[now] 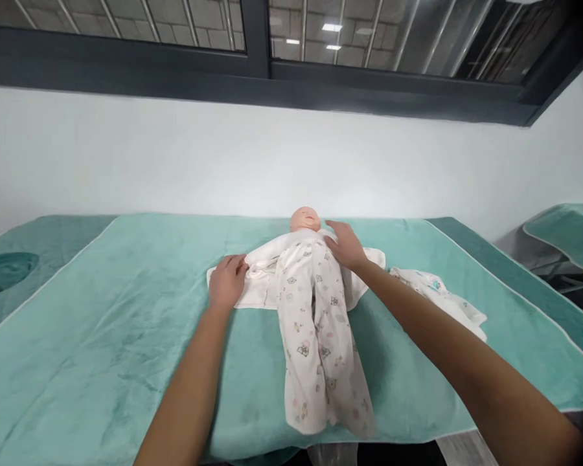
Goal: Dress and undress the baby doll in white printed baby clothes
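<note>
A baby doll (306, 219) lies on its back with its head towards the wall. It wears patterned white trousers (301, 323), their legs stretched towards me. A white top (265, 292) is spread out under and around its upper body. At the left, my left hand (227, 279) has its fingers curled round the end of the top's sleeve (262, 257); whether the doll's hand is inside is hidden. My right hand (346, 244) rests by the doll's shoulder and chest, fingers extended and thumb apart, touching the cloth.
A second white printed garment (440, 294) lies crumpled to the right, partly behind my right forearm. Green cloth (140, 323) covers the table. Behind it stand a white wall (175, 155) and a dark-framed window (257, 71). More green cloth (568, 233) shows at the far right.
</note>
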